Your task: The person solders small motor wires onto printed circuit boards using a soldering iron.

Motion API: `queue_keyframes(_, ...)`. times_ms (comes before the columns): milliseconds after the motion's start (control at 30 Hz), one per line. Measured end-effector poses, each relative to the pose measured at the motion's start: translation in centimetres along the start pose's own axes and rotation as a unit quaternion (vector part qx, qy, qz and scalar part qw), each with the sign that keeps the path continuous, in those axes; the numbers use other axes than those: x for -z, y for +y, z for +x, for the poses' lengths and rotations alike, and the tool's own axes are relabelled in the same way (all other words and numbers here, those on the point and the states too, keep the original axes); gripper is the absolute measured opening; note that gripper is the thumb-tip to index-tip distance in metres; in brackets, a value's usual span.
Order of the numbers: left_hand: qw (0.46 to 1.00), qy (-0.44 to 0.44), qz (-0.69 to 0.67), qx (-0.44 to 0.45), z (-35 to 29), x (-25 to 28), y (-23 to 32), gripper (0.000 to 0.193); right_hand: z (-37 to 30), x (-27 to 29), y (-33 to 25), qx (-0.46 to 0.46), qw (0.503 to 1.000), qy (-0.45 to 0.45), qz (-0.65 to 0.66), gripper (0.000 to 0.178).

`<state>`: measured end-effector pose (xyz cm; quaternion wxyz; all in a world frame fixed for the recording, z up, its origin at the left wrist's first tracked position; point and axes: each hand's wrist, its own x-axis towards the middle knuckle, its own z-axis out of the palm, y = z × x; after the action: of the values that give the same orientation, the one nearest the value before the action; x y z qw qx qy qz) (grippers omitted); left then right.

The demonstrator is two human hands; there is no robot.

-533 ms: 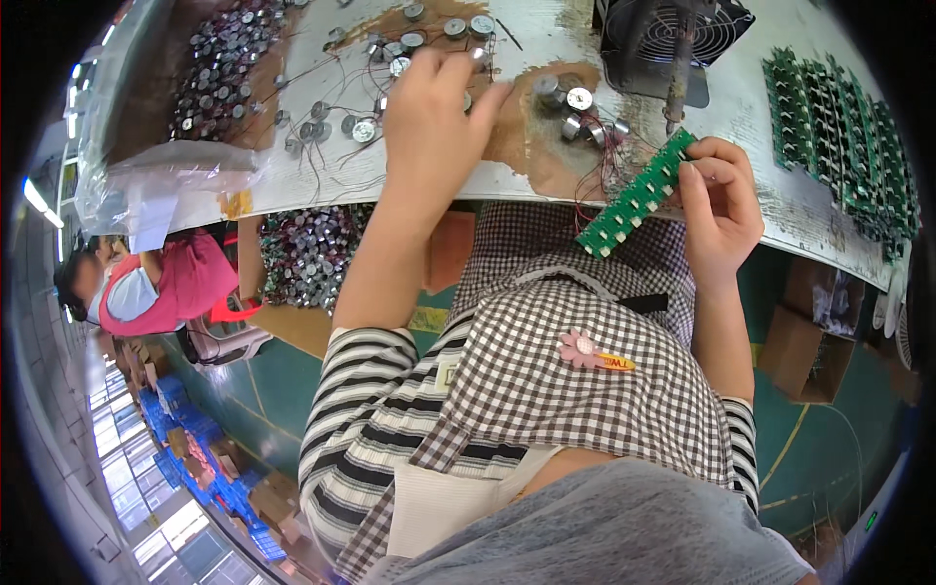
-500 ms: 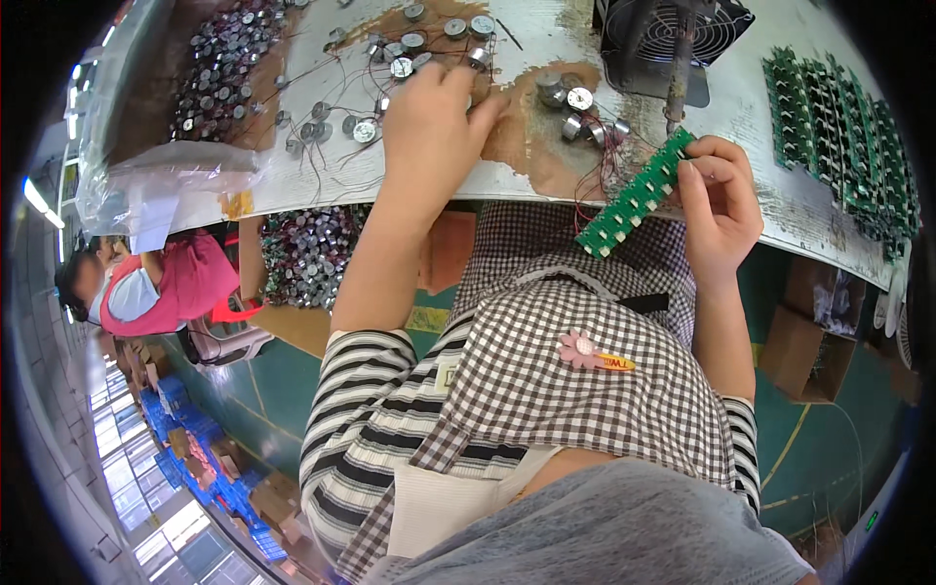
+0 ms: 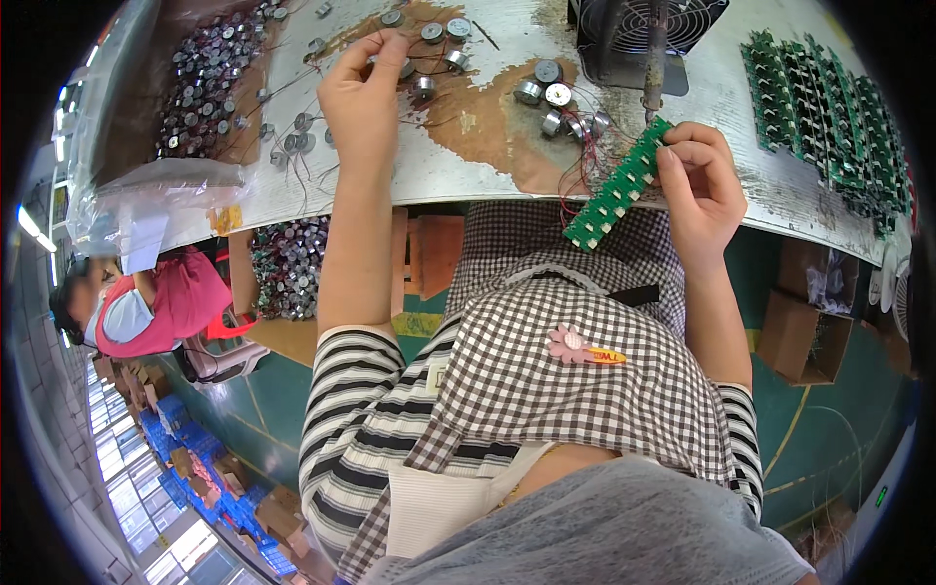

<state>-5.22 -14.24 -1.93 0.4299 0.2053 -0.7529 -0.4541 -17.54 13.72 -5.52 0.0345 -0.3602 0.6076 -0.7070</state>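
My right hand (image 3: 704,190) pinches the upper end of a long green circuit board strip (image 3: 616,195), which slants down past the table's front edge. Small pale connectors line the strip. A soldering iron (image 3: 654,73) points down with its tip just above the board's upper end. Thin red wires run from a cluster of small round metal motors (image 3: 552,123) to beside the board. Over the table at left, my left hand (image 3: 363,102) has thumb and fingers closed together; what they hold, if anything, cannot be made out. Loose motors (image 3: 432,34) with wires lie right of it.
A black fan (image 3: 643,34) stands behind the iron. Rows of green boards (image 3: 829,127) lie at the right. A plastic-lined box of motors (image 3: 210,88) sits at the left, with more motors (image 3: 291,268) below the table. Another person (image 3: 161,302) sits at the far left.
My left hand has moved left and away from the middle motors, its fingers now drawn together. The board stays in my right hand; the whole view has shifted slightly.
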Motion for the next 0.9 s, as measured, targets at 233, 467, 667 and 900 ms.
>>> queue_keyframes(233, 0.992, 0.06, -0.064, -0.092, -1.5, -3.6, 2.5, 0.025, 0.0, 0.1, 0.1, 0.013, 1.0, -0.006, -0.013, 0.006)
queue_keyframes(467, 0.943, -0.223, -0.157, 0.192, -5.8, -5.4, 6.1, 0.018, -0.4, -0.3, -0.5, 0.001, 0.995, -0.041, 0.094, 0.01)
queue_keyframes(667, 0.932, -0.268, -0.156, 0.189, -6.7, -7.9, 6.5, 0.012, -0.7, -0.6, -0.8, -0.016, 0.993, -0.033, 0.115, 0.004)
queue_keyframes(900, 0.954, -0.274, -0.086, 0.091, -6.8, -9.7, 6.0, 0.013, -0.5, -0.5, -0.9, 0.041, 0.999, -0.028, -0.004, 0.005)
